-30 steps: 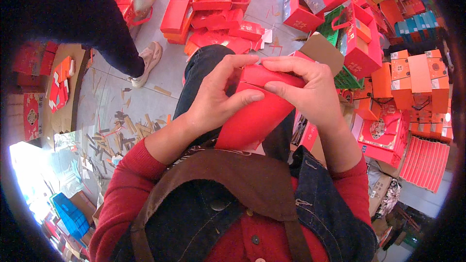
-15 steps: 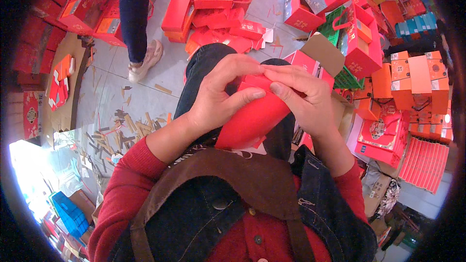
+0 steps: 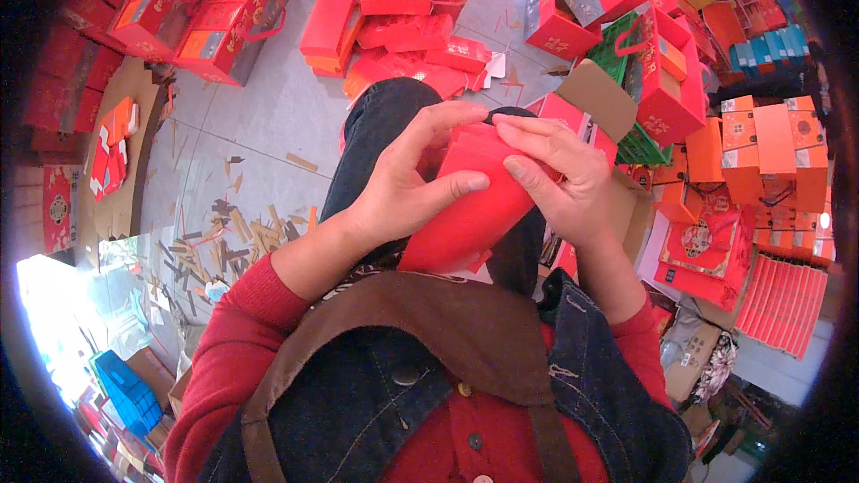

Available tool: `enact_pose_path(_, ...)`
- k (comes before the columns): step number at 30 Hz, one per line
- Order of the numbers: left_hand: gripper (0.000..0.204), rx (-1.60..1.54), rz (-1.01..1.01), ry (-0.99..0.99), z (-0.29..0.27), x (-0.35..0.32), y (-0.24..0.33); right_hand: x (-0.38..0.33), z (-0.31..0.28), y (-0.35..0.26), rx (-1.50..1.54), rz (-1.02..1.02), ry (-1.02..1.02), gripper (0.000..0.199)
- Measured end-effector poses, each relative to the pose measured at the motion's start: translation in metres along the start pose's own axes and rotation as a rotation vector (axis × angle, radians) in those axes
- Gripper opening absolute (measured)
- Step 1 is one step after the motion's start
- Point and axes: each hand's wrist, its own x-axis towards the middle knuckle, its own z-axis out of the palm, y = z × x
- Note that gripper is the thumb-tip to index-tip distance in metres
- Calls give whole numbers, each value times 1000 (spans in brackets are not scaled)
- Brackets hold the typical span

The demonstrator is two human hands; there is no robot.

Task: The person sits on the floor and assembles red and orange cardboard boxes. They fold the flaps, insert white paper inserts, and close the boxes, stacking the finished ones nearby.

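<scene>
A red cardboard box (image 3: pixel 474 215) lies tilted over my lap, its far end between my two hands. My left hand (image 3: pixel 398 179) curls round that end from the left, its thumb along the near face and its fingers behind the far edge. From the right, my right hand (image 3: pixel 564 174) holds the same end, with bent fingers at the top edge and the thumb close to the face. Flap edges show at the top. The fingertips behind the box are partly hidden.
Red and orange boxes (image 3: pixel 407 31) are piled on the floor ahead. Red gift bags (image 3: pixel 237 18) stand at far left, cardboard scraps (image 3: pixel 255 237) litter the floor below them. At right are a green crate (image 3: pixel 649 139), stacked orange boxes (image 3: pixel 774 148) and an open carton (image 3: pixel 631 224).
The other person's leg and shoe at the left have gone out of view. My right thumb and fingers have shifted slightly at the box's far end, which shows a little more.
</scene>
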Motion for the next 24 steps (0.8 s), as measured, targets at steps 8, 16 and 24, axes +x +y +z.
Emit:
enact_pose_path(8, 34, 45, 21, 49, -1, 1, 3, -4, 1, 0, 9, -23, 141, 33)
enact_pose_path(16, 31, 21, 46, 76, -3, 1, -7, -11, 16, 16, 169, -32, 217, 31)
enact_pose_path(24, 28, 119, 85, 82, -5, 4, -7, -8, 12, 22, 410, 137, 238, 16)
